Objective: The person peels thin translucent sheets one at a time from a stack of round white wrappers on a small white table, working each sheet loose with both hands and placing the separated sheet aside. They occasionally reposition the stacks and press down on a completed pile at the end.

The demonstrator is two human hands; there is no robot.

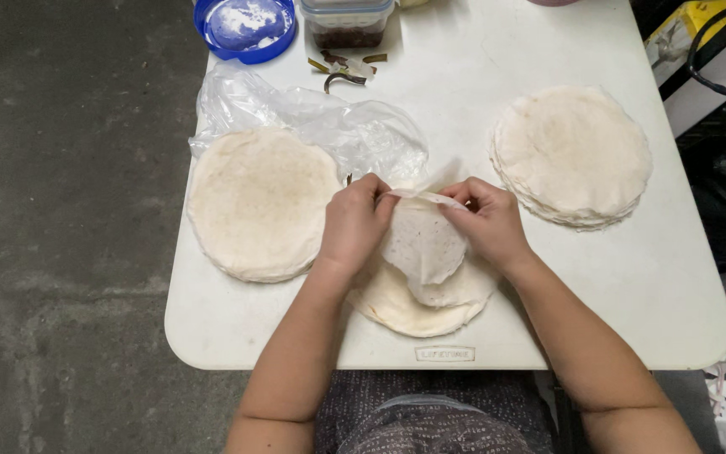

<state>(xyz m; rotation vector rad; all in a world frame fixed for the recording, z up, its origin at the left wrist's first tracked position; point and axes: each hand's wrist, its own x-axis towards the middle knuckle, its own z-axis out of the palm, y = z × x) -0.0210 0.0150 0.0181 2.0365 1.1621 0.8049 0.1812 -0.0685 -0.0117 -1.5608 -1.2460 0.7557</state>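
Both hands meet at the middle of the white table (649, 286). My left hand (353, 223) and my right hand (489, 220) each pinch the upper edge of one thin, pale round wrapper (422, 244), which is partly lifted and folds down toward me. Under it lies a small stack of wrappers (418, 311) near the table's front edge. A single stack of round wrappers (258, 202) lies to the left of my left hand. A thicker stack of wrappers (571, 155) sits to the right, apart from my right hand.
A crumpled clear plastic bag (329, 126) lies behind the left stack. At the far edge stand a blue round lid (244, 27) and a clear container with dark filling (348, 23), with small dark scraps (342, 71) beside them. Grey concrete floor (60, 210) lies to the left.
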